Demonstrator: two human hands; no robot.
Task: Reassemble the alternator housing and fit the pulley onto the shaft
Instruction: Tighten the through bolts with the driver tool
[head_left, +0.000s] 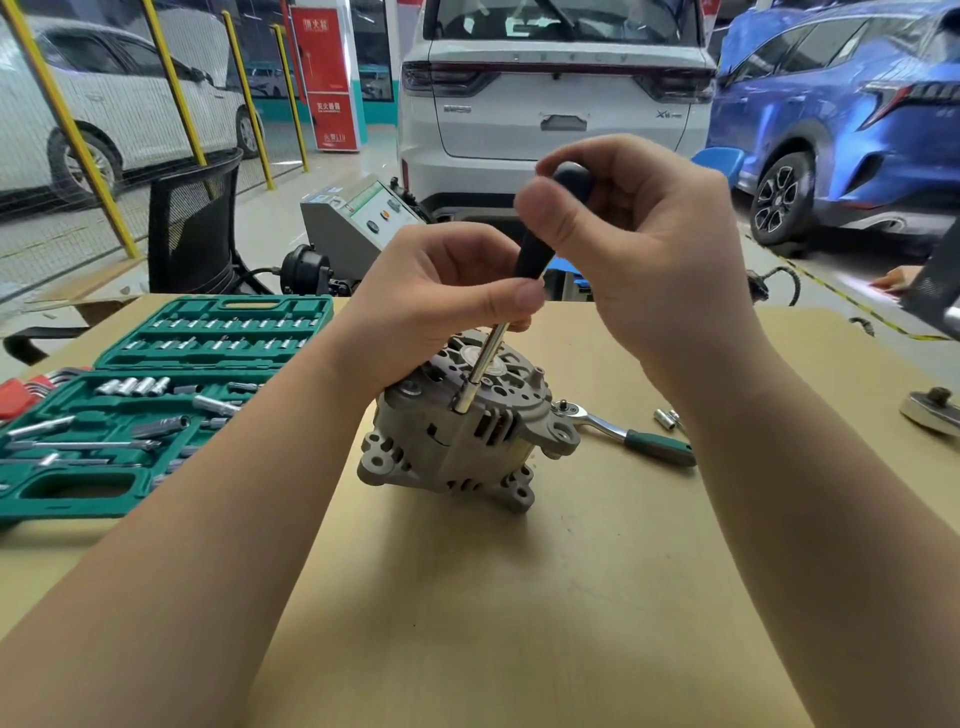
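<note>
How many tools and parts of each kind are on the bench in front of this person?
Alternators: 1
Black-handled drivers: 1, held by left hand and right hand
Green-handled ratchets: 1
Green socket cases: 1
Loose sockets: 2
Total: 6

Bright, even light fills the scene, seemingly from overhead. A soft, blurred shadow lies on the tan counter (519, 597) in the near part between the two forearms, and a small darker one hugs the foot of the alternator (457, 436). The white car (556, 98) behind the alternator looks pale with mild glare. Wide-angle bending curves the yellow posts (67, 130) left of it. Focus is sharp around the alternator; the forearms swell toward the bottom edge.
</note>
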